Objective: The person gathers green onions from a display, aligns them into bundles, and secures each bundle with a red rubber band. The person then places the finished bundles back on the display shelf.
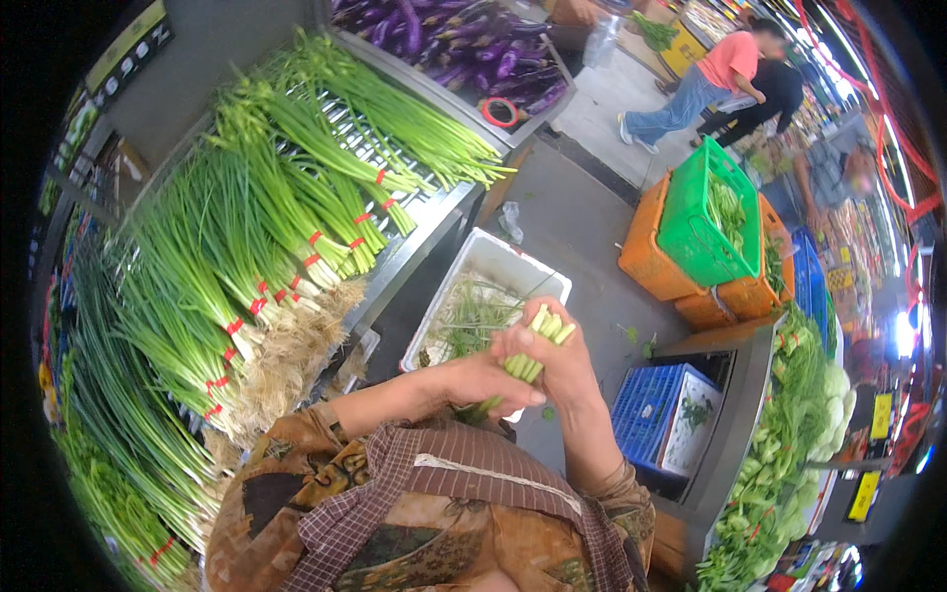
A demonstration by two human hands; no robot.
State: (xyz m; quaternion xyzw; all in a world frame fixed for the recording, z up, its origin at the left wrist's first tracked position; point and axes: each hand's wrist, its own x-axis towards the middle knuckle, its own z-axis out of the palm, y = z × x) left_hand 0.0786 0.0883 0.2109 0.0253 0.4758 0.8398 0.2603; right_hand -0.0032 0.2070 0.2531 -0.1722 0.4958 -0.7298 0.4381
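Both of my hands are closed around a small bunch of pale green vegetable stalks [524, 368], held in front of my chest. My left hand [481, 385] wraps the lower part, its thumb along the stalks. My right hand [573, 359] grips from the other side, and several cut ends stick out above its fingers. Green leafage of the bunch shows partly below my left hand; the rest is hidden. Beneath my hands stands a white foam box [436, 333] with loose green trimmings [473, 314] inside.
On the metal rack [425, 214] at left lie scallions [200, 296] and other greens in red-banded bunches. Eggplants [473, 44] fill a bin behind. At right are a green crate [681, 229] on orange crates [644, 244], a blue crate [644, 414] and a vegetable shelf. People walk beyond.
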